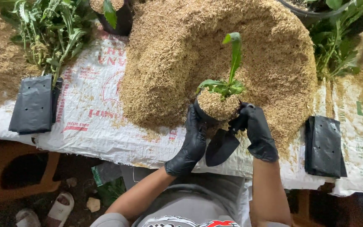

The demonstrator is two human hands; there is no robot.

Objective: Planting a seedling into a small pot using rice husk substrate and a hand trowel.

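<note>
Left hand [192,145], black-gloved, fingers wrapped around the left side of a small black bag [209,117] filled with husk. Bag stands upright at the near edge of the husk pile [181,54], in the hollow of its curve. Seedling [228,71] rooted in the bag: one tall leaf upright, shorter leaves spread low.

Right hand [255,130], also gloved, fingers closed on a black trowel [221,147] at its handle, against the bag's right side; the blade hangs toward the person, over the sack edge.

White printed sack [89,113] covers the tabletop under the pile. Flat stack of black bags [33,105] lies left on the sack; a second stack [324,146] lies right. Loose green plants [49,29] upper left; more greenery [337,46] upper right. Dark pot [120,19] with husk at the top, partly cut off. Sandals [43,212] on the floor, lower left.
</note>
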